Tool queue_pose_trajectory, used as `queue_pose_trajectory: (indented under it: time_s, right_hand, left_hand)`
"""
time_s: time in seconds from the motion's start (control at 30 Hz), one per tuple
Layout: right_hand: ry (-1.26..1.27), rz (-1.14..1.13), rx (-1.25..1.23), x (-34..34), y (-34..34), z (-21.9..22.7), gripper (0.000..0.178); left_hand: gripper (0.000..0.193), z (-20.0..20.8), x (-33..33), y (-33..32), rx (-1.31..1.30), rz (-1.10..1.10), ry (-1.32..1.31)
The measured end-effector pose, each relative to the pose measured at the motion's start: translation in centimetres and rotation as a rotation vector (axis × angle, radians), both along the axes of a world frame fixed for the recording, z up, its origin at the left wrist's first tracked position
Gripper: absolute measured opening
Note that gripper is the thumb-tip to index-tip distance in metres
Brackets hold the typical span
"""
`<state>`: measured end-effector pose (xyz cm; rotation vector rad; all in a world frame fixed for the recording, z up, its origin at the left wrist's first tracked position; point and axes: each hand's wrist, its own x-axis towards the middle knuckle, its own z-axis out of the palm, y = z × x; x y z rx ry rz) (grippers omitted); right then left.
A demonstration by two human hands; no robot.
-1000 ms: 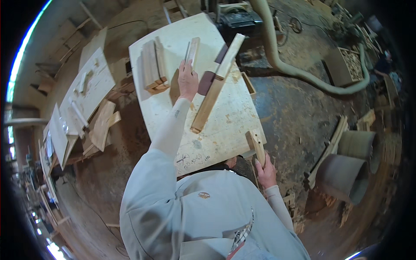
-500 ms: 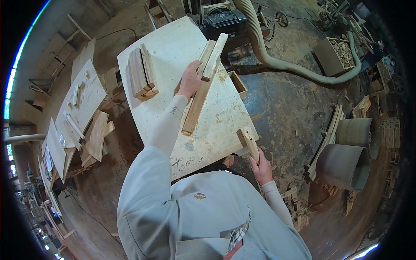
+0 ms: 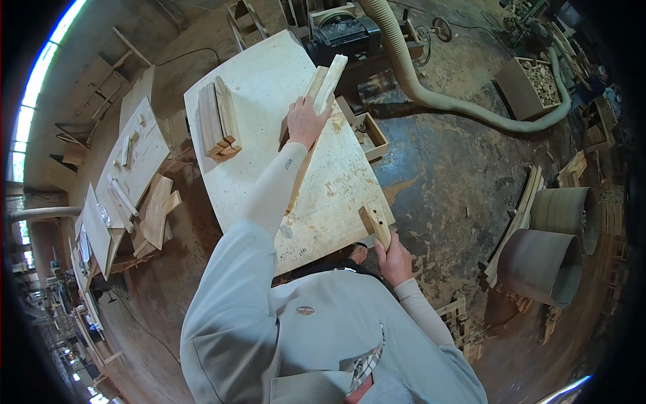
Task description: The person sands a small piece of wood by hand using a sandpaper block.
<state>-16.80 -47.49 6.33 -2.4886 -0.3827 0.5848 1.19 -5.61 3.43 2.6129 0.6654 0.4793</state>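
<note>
A pale worktable board [image 3: 235,182] lies in front of me, with several wooden strips on it. Reaching over the strips, my left hand [image 3: 307,126] is closed, its fingers curled round a light wooden strip [image 3: 330,84]. Beneath that hand and forearm runs a longer brown strip [image 3: 301,178], partly hidden. At the table's near right corner, my right hand [image 3: 393,259] is wrapped round the lower end of a short wooden piece [image 3: 381,229] with dark round holes. A stack of wooden blocks [image 3: 219,118] sits on the left side of the board, apart from both hands.
A motor [image 3: 346,37] and a ribbed hose [image 3: 431,97] are beyond the table. An open wooden box [image 3: 370,138] stands by its right edge. To the left are sloping panels [image 3: 138,161]; two large tubes [image 3: 542,266] and long boards lie at right.
My left hand has slid right over the strips, covering more of the long one. The right hand and its wooden piece have shifted slightly left. The whole view has moved a little.
</note>
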Motion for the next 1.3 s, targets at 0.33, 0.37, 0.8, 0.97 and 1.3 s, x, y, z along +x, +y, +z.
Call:
queue_pose_trajectory:
  time_s: [0.33, 0.37, 0.8, 0.97, 1.3]
  right_hand:
    - [-0.018, 0.016, 0.034, 0.0, -0.1, -1.0, 0.046]
    - [-0.023, 0.02, 0.035, 0.0, -0.2, -1.2, 0.046]
    - [-0.126, 0.036, 0.074, 0.0, -0.8, -5.8, 0.05]
    - [-0.124, 0.024, 0.07, 0.2, -0.8, -5.9, 0.05]
    - [-0.157, -0.006, 0.121, -0.1, -0.3, -5.3, 0.052]
  left_hand:
    - [0.064, -0.1, 0.5, 0.3, 0.07, 0.023, 0.043]
    - [0.064, 0.1, 0.6, 0.2, 0.08, 0.019, 0.061]
    - [0.067, 0.2, 0.1, 0.3, 0.155, 0.034, 0.096]
    - [0.066, 0.4, 0.3, 0.1, 0.167, 0.034, 0.082]
    - [0.064, 0.4, 0.1, 0.2, 0.152, 0.042, 0.098]
